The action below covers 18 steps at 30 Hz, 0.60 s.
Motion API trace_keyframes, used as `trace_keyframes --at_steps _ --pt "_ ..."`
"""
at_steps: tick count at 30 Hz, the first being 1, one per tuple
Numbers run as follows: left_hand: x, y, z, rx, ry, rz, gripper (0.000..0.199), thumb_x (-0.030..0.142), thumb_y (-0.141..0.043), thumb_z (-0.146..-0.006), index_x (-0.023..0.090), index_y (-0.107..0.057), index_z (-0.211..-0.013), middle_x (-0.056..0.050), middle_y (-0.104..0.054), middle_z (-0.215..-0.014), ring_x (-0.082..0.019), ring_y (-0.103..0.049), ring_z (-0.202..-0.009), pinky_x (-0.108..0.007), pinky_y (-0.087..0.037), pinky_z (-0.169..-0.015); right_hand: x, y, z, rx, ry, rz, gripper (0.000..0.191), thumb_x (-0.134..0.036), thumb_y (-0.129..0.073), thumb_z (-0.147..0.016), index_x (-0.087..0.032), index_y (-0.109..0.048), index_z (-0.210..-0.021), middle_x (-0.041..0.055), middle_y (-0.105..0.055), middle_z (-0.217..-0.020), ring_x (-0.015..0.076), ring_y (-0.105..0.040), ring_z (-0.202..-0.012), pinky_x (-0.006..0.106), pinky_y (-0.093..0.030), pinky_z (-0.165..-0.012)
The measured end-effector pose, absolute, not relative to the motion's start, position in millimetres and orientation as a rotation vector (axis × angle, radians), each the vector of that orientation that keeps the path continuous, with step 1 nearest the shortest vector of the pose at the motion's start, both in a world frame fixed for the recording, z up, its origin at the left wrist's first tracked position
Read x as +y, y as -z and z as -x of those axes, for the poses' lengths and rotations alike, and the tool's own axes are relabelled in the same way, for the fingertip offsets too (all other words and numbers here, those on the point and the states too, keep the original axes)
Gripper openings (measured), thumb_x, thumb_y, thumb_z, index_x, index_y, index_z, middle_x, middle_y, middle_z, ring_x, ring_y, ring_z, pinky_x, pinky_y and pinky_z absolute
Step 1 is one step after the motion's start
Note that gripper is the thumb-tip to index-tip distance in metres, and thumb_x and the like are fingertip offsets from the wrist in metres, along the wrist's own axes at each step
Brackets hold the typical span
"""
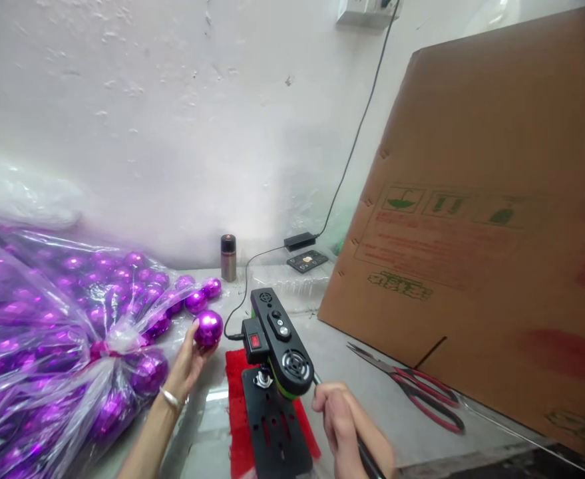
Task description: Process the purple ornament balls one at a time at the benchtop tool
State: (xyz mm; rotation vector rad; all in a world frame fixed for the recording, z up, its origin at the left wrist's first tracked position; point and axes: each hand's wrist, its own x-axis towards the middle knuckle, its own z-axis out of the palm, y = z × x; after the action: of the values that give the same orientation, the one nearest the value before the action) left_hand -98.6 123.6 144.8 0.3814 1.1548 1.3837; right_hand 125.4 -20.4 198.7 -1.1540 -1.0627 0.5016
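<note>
The left hand (pixel 190 364) holds a shiny purple ball (pixel 209 328) left of centre in the lower half of the frame, with the fingers curled under and along its side. A light, even hold suits it best: the glossy skin looks easy to scuff, and a hard pinch could dent it. The right hand (pixel 343 426), at lower centre-right, is closed in a fist around a dark rod (pixel 371 460). The rod's upper end meets the outline of the black machine (pixel 277 339); I cannot tell whether they touch. A firm, steady wrist there would avoid knocking the machine, which stands on a black plate (pixel 278 426) over red cloth (pixel 237 406).

The ball is best handled with some room from the cable (pixel 235 336) entering the machine's left side, and from the knotted plastic bag (pixel 122 336) at lower left, whose loose film could snag a sleeve or bracelet (pixel 170 399). The scissors (pixel 422 389) lie at lower right, points toward the machine, so mind the right knuckles.
</note>
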Motion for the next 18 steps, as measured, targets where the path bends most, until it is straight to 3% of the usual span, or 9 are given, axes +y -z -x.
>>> trace_keyframes --at_steps 3,7,13,18 --pt "63 -133 89 1.149 -1.383 -0.286 0.016 0.021 -0.058 -0.107 0.015 -0.069 -0.117 -0.01 -0.083 -0.106 -0.018 -0.08 -0.087 -0.027 -0.068 -0.077 -16 -191 -133 -1.14 -0.489 1.102 0.048 -0.05 -0.053 -0.109 -0.021 -0.063 -0.072 -0.0051 -0.033 -0.058 0.0115 -0.026 -0.05 0.03 -0.022 -0.048" --pt "10 -100 62 1.1 -1.454 -0.207 0.017 0.022 -0.068 -0.098 0.018 -0.069 -0.115 -0.01 -0.082 -0.115 -0.021 -0.08 -0.101 -0.032 -0.069 -0.087 -11 -193 -138 -1.254 -0.39 1.012 0.05 -0.048 -0.05 -0.111 -0.021 -0.06 -0.07 -0.0063 -0.033 -0.056 0.0108 -0.029 -0.046 0.028 -0.029 -0.048" --pt "-15 -66 18 1.265 -1.463 -0.53 0.083 0.058 -0.092 -0.072 0.024 -0.053 -0.137 -0.011 -0.079 -0.127 -0.031 -0.076 -0.119 -0.042 -0.057 -0.109 -13 -207 -139 -1.352 -0.351 0.993 0.047 -0.04 -0.046 -0.112 -0.022 -0.055 -0.07 -0.0045 -0.044 -0.06 0.0105 -0.036 -0.049 0.027 -0.032 -0.048" --pt "-21 -62 -1 1.473 -1.375 -0.975 0.084 0.057 -0.087 -0.071 0.02 -0.049 -0.137 -0.019 -0.07 -0.138 -0.038 -0.068 -0.13 -0.053 -0.048 -0.118 -11 -214 -140 -1.383 -0.353 0.961 0.041 -0.032 -0.045 -0.111 -0.023 -0.054 -0.072 -0.0043 -0.049 -0.062 0.0103 -0.045 -0.052 0.023 -0.038 -0.05"
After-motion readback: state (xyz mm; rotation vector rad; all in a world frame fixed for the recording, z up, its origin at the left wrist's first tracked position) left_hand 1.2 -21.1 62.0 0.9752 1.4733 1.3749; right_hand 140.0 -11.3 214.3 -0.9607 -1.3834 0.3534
